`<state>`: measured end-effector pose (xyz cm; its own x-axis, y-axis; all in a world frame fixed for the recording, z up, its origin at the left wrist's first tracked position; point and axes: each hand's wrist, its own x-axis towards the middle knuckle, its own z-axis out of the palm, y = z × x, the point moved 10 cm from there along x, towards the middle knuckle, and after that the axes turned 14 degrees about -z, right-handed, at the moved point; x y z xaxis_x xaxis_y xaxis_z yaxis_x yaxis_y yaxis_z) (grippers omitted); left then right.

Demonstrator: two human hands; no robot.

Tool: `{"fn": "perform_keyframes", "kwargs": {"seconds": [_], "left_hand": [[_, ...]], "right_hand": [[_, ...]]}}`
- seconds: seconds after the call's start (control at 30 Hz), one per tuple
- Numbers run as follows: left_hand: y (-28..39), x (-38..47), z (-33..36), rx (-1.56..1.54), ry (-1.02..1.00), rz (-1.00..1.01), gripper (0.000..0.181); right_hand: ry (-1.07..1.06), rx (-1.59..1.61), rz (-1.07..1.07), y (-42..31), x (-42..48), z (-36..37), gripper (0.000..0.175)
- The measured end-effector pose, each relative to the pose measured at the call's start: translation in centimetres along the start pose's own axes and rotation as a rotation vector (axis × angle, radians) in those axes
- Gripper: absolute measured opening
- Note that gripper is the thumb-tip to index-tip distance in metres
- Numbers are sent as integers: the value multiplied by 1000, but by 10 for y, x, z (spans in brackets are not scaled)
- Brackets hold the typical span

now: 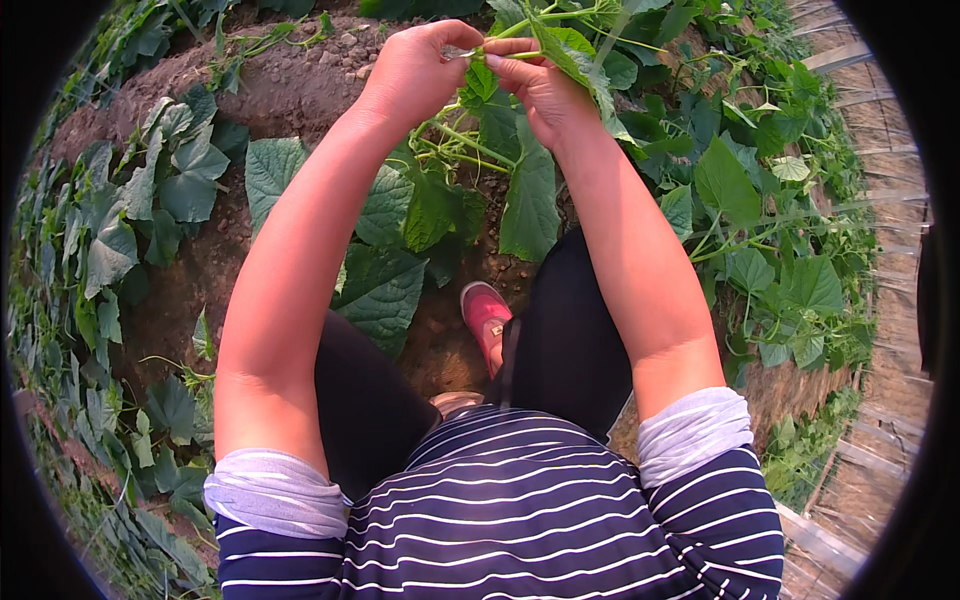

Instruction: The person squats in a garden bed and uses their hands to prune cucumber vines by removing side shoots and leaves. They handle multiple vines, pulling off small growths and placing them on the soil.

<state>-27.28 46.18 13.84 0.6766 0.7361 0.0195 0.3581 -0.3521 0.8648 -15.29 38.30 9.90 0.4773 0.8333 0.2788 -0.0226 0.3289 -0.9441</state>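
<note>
Both my hands meet at the top of the view, fingertips nearly touching, at a green climbing vine with broad lobed leaves. My left hand (424, 69) pinches something small and pale between thumb and forefinger, too small to name. My right hand (541, 88) grips the vine's stem (521, 55) between thumb and fingers, beside a large leaf (574, 64). Below the hands hang thin stems, curling tendrils (450, 161) and a long drooping leaf (530, 199).
Leafy vines (180, 176) grow on bare soil at the left, and more vines (727, 187) at the right. A mound of clods (300, 75) lies at upper left. My red shoe (484, 307) stands on the soil. Clear plastic strips (840, 56) cross the far right.
</note>
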Motion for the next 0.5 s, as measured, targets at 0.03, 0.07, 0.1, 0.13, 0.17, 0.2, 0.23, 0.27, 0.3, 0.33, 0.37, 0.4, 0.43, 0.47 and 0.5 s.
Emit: {"fn": "perform_keyframes", "kwargs": {"seconds": [0.03,0.07,0.1,0.13,0.17,0.2,0.23,0.27,0.3,0.33,0.37,0.4,0.43,0.47,0.5], "left_hand": [[-3,3,1,-7,8,38,29],[-9,6,4,-13,17,76,32],[-7,4,4,-17,20,112,36],[-13,5,7,15,-8,81,39],[-15,4,7,84,9,76,39],[-16,4,6,157,27,77,38],[-17,5,5,230,44,78,38],[-18,8,5,226,37,137,32],[-17,8,3,222,27,156,30],[-15,8,2,218,16,175,27],[-13,8,1,214,4,194,25],[-17,6,-7,104,36,191,21],[-22,5,-8,81,37,182,21],[-27,4,-10,58,39,172,21],[-28,2,-9,32,33,167,22]], "right_hand": [[-17,17,13,1,-1,4,15],[-37,42,1,0,-1,9,15],[-29,32,-19,-3,-2,9,14],[-21,21,-38,-7,-5,10,14],[-12,11,-59,-10,-5,9,14],[-40,-26,-68,-11,-3,9,15],[-72,-28,-87,-12,-2,11,16],[-103,-31,-106,-13,-1,14,17],[-132,-38,-124,-16,-2,17,17],[-151,-47,-99,-15,-2,19,21],[-149,-53,-124,-18,-3,19,22],[-154,-52,-147,-22,-4,26,23],[-158,-51,-170,-27,-6,31,24],[-167,-65,-157,-32,-8,35,26],[-183,-29,-145,-29,-8,33,25]]}}
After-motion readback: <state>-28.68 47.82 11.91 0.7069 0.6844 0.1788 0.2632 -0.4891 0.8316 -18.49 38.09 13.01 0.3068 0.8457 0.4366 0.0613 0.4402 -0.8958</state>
